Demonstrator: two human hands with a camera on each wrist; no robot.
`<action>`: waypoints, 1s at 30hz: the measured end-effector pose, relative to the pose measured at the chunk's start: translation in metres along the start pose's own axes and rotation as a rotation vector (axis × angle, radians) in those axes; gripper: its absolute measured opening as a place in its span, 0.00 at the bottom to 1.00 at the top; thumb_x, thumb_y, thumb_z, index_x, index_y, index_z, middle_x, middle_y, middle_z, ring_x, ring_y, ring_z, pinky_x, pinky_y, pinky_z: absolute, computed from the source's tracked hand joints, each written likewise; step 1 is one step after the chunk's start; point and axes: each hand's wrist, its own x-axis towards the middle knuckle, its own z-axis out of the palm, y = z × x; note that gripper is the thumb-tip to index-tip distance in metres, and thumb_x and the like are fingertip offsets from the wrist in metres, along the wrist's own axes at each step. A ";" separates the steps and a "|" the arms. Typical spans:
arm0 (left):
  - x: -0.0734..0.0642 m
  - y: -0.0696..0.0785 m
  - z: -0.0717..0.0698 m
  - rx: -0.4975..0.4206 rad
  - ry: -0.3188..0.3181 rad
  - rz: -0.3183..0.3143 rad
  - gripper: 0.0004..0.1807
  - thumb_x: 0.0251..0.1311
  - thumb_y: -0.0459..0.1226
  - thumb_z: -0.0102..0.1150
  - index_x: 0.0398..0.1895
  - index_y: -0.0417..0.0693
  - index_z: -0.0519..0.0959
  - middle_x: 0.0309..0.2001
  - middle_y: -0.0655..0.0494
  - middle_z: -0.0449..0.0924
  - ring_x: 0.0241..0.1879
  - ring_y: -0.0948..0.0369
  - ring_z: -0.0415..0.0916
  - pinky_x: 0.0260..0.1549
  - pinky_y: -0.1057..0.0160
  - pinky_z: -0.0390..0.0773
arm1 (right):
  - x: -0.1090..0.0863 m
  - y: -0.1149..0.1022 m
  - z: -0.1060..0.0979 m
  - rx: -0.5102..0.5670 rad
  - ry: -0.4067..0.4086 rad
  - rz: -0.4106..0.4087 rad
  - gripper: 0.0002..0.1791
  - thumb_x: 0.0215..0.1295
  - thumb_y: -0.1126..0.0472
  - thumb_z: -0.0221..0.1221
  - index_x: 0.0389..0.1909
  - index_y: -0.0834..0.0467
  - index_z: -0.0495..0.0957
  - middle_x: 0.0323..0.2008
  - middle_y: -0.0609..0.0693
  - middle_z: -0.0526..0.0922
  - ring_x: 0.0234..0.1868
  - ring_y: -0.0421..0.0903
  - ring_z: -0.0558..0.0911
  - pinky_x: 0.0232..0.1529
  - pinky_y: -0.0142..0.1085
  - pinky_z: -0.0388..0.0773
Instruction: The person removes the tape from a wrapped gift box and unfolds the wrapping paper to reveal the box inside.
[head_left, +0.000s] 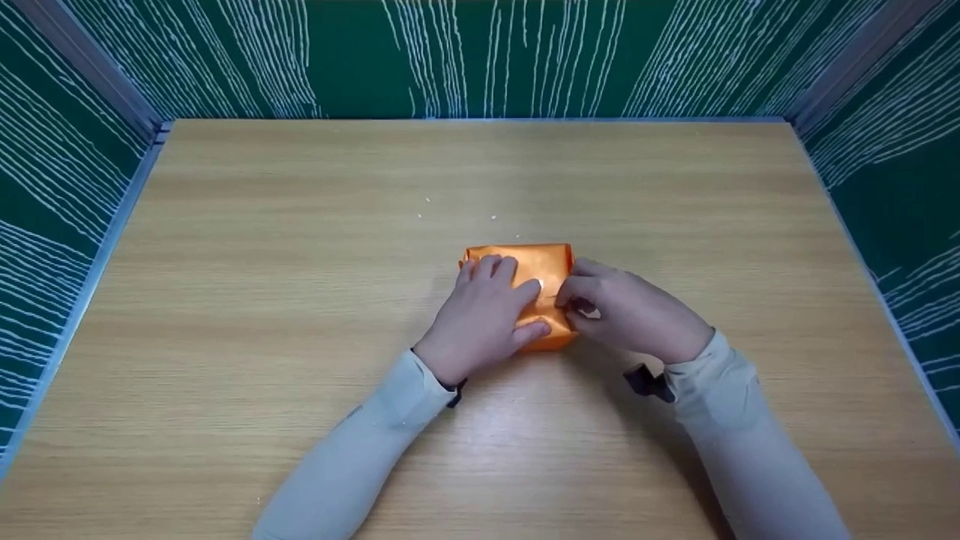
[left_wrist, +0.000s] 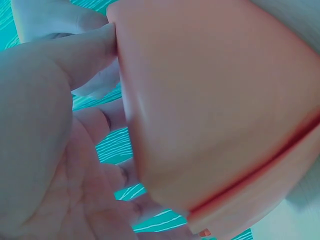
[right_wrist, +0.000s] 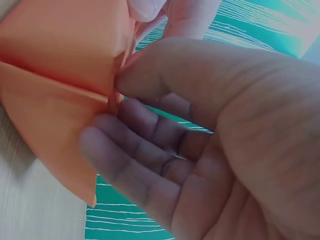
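Observation:
A small box-shaped package wrapped in shiny orange paper (head_left: 546, 262) lies on the wooden table. My left hand (head_left: 484, 319) rests across its top, with the fingers spread over the left part. In the left wrist view the thumb (left_wrist: 90, 55) touches an upper edge of the package. At the package's right end, my right hand (head_left: 630, 309) pinches the paper edge between thumb and curled fingers. The right wrist view shows a folded paper flap (right_wrist: 55, 120) standing out beside those fingers. What the paper covers is hidden.
Bare wood of the table (head_left: 300, 225) surrounds the package. A few tiny white scraps (head_left: 493, 217) lie beyond it. Green panels with white lines (head_left: 360, 60) stand along the back and both sides, and blue edging (head_left: 480, 118) borders the tabletop.

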 end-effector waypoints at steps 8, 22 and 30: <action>0.004 0.002 0.000 -0.017 0.020 0.006 0.22 0.70 0.61 0.56 0.47 0.54 0.80 0.57 0.45 0.74 0.66 0.43 0.66 0.68 0.35 0.62 | -0.003 0.002 -0.006 0.001 -0.015 -0.003 0.07 0.63 0.70 0.68 0.38 0.57 0.86 0.41 0.48 0.78 0.38 0.44 0.79 0.40 0.37 0.82; 0.003 0.001 0.001 0.027 0.027 0.013 0.22 0.70 0.61 0.55 0.48 0.54 0.80 0.56 0.45 0.75 0.66 0.44 0.67 0.68 0.36 0.63 | -0.002 0.002 -0.003 -0.041 -0.023 -0.017 0.07 0.62 0.69 0.69 0.38 0.57 0.83 0.38 0.50 0.76 0.35 0.47 0.78 0.37 0.36 0.77; 0.001 -0.003 0.003 0.004 -0.005 -0.002 0.24 0.71 0.61 0.55 0.53 0.54 0.80 0.59 0.44 0.74 0.67 0.44 0.66 0.69 0.36 0.62 | 0.001 0.002 0.001 -0.042 -0.022 -0.053 0.09 0.61 0.71 0.69 0.40 0.58 0.86 0.38 0.51 0.77 0.36 0.48 0.78 0.38 0.36 0.78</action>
